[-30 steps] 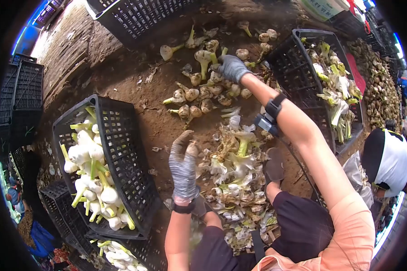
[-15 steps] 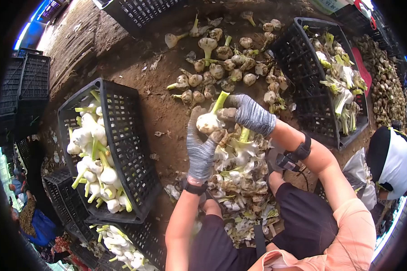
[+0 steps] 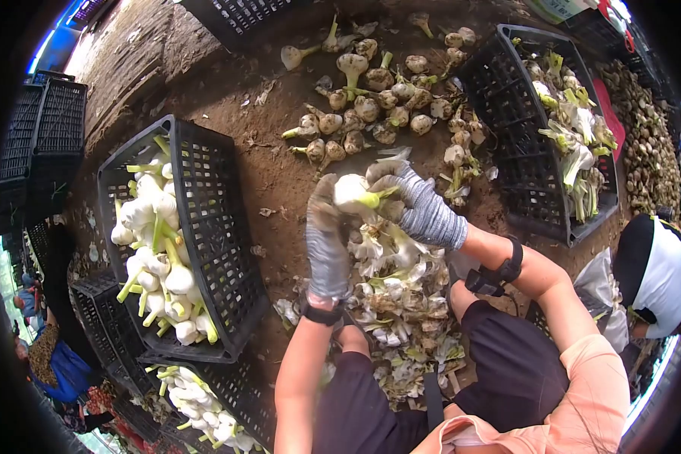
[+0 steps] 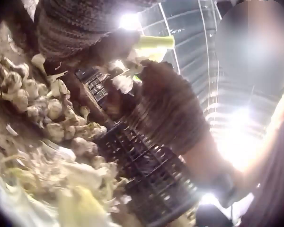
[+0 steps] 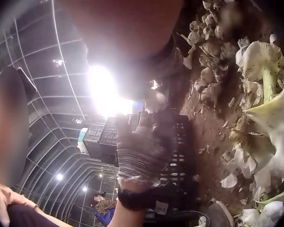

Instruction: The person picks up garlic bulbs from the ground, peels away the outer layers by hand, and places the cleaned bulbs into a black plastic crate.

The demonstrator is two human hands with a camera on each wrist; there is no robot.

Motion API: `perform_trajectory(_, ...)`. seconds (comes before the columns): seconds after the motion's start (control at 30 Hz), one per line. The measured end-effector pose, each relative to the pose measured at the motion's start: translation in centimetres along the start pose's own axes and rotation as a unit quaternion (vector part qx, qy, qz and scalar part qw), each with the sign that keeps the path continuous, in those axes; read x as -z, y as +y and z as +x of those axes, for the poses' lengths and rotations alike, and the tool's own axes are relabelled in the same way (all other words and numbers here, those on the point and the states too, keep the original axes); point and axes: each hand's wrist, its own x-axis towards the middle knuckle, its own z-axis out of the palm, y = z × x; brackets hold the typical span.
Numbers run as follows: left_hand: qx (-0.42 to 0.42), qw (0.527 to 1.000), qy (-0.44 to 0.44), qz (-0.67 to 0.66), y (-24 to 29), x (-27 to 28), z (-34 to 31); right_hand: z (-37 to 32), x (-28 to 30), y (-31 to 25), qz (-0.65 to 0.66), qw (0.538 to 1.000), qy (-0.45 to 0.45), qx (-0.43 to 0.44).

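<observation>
Gripping: left hand and right hand, fingers curled round one garlic bulb.
Beneath: husk pile, seemingly garlic skins, near edge of the ground.

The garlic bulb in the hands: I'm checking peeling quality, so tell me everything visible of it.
The garlic bulb is white and rounded, its skin looking clean, with a short pale green stem pointing toward the right hand. It lies roughly sideways above the pile of peeled skins. The gloved left hand holds its rounded end; the right hand's fingers curl round its stem end. Its root end is hidden.
</observation>
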Motion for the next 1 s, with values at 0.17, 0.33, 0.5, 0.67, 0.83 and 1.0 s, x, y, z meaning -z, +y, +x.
perform_trajectory(0.17,-0.071,0.994,-0.002,0.082,-0.8,0.1,-0.5,-0.6,-0.1,-1.1,0.055,0.997,0.018,-0.05)
perform_trajectory(0.33,0.014,0.996,-0.076,-0.047,-2.2,2.8,-0.5,-0.6,1.6,1.9,0.483,0.834,-0.011,-0.267)
perform_trajectory(0.5,0.075,0.971,-0.088,-0.21,-0.3,1.6,-0.9,-2.6,1.6,4.9,-0.112,0.944,-0.286,-0.119)
perform_trajectory(0.67,0.111,0.986,-0.087,-0.091,-0.4,2.0,-0.8,-2.0,3.7,0.0,-0.203,0.947,-0.184,-0.169)
perform_trajectory(0.83,0.011,0.988,-0.085,0.132,-1.2,0.6,-1.1,0.1,2.3,-2.4,0.052,0.981,-0.093,-0.163)
perform_trajectory(1.0,-0.064,0.967,-0.074,0.235,-1.0,0.1,-1.1,0.0,1.3,-1.3,0.141,0.969,-0.052,-0.196)
